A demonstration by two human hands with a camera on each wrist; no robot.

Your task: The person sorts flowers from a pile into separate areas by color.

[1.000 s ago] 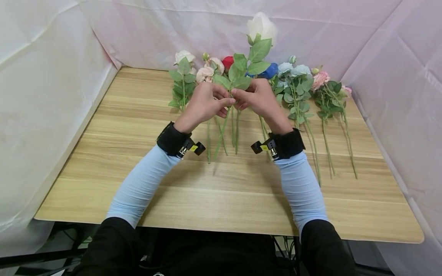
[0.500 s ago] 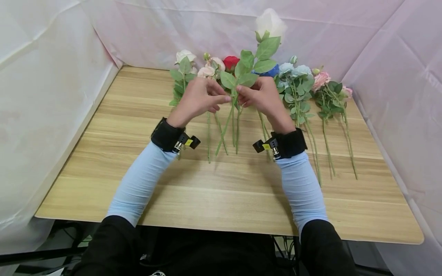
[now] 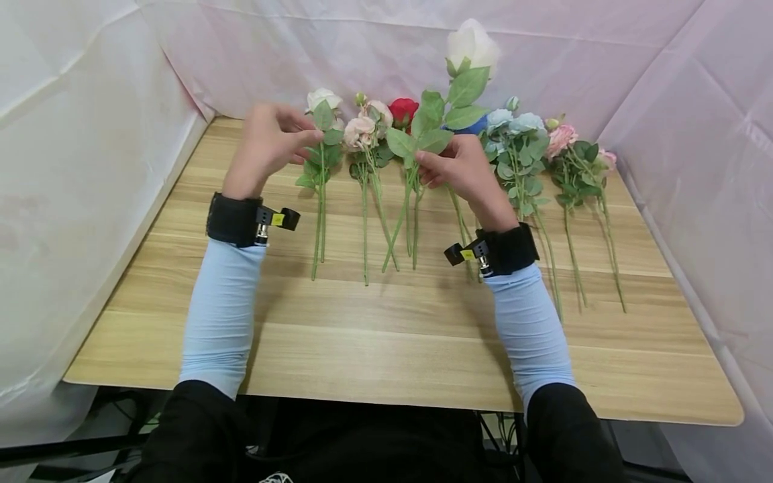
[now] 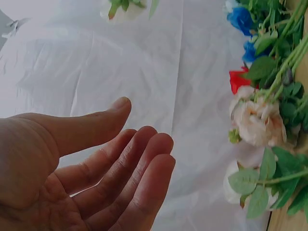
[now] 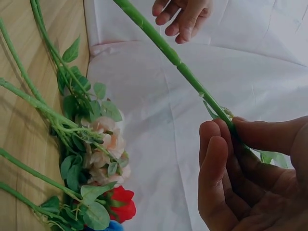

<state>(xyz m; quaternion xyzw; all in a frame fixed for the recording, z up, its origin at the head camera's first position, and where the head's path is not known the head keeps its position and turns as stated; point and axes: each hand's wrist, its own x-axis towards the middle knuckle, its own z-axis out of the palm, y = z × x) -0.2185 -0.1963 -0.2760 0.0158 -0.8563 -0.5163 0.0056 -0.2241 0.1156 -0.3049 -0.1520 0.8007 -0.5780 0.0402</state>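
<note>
My right hand (image 3: 423, 164) pinches the green stem (image 3: 400, 215) of a tall white rose (image 3: 474, 43) just below its leaves and holds it raised and tilted over the table. The right wrist view shows the thumb and fingers of that hand (image 5: 231, 130) closed around the stem (image 5: 163, 45). My left hand (image 3: 302, 137) hovers at the back left with relaxed fingers, next to the leaves of a white rose (image 3: 323, 100) lying on the table. In the left wrist view the left hand (image 4: 139, 127) is empty.
Several artificial flowers lie in a row at the back of the wooden table (image 3: 386, 349): a cream-pink spray (image 3: 365, 124), a red rose (image 3: 403, 107), a blue rose (image 3: 477, 124), a pale blue spray (image 3: 516, 124) and a pink spray (image 3: 561, 137). White cloth walls stand around the table.
My left hand has let go of the raised stem and moved left and back, beside the white rose on the table. The right hand still holds the stem, now alone.
</note>
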